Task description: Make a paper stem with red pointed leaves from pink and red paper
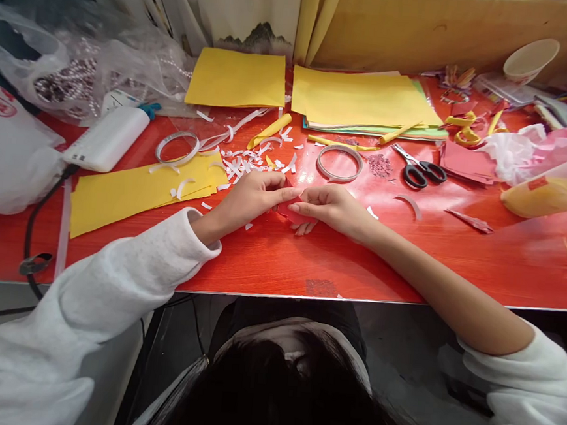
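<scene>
A small piece of red paper is held over the glossy red wood-grain desk, between the left hand and the right hand. The fingers of both hands are closed on it in a pinch; its outline is largely covered by them, and contact with the desk cannot be determined. Loose white paper scraps are partly hidden behind the left hand. A white plastic bag is cut off at the left edge; its contents cannot be made out.

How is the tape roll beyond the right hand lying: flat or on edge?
Flat: the tape roll has its round opening facing up, and red tabletop shows through the ring.
</scene>
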The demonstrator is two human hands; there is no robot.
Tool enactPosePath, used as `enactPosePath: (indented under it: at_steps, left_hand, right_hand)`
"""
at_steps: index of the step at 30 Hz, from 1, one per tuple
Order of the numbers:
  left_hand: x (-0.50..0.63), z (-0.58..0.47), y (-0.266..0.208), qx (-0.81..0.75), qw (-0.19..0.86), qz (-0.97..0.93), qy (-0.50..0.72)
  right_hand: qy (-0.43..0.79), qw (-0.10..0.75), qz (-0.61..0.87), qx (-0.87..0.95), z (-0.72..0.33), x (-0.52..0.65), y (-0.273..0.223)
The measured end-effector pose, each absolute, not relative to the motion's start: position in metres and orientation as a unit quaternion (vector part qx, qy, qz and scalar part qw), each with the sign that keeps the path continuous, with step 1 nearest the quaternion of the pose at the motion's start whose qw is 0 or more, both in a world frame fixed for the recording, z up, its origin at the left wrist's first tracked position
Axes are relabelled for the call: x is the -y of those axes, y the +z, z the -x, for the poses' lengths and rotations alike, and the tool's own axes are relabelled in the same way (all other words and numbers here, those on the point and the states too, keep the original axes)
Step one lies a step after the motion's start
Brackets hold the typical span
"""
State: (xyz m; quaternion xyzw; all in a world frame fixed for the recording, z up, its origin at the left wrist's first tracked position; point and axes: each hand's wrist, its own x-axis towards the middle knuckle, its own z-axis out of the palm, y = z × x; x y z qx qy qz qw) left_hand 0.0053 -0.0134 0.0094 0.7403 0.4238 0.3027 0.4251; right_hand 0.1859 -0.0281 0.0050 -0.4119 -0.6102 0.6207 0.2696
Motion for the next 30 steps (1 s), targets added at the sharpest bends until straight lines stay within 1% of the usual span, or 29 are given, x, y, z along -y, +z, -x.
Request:
enactPosePath:
  at_steps: [5,8,16,22,30]
  left_hand:
    - [0.0136,-0.0058,0.0078,-0.422,0.426,-0.736,0.316]
    - [0.0124,-0.0045,0.006,-0.413,0.422,-0.74,0.322]
    - [0.0128,-0.0048,0.0067,-0.432,0.417,-0.745,0.29]
    - [0.0114,-0.0042,0.0052,-0.42,0.402,-0.748,0.322]
    - [0.01,-0.0038,0.0031,-0.427,0.418,-0.73,0.331]
  right_hand:
    - [0.614,0.261,0.413,0.62,-0.1862,0.0279,0.0025]
    - [0.607,0.271,0.391,0.637,-0.1875,0.0288,0.0012]
    - [0.549,0.275,0.406,0.677,-0.1876,0.0327,-0.0001]
    - [0.577,0.249,0.388,0.674,-0.1871,0.0299,0.0009]
    - [0.658,0.253,0.359,0.611,-0.1871,0.0279,0.0041]
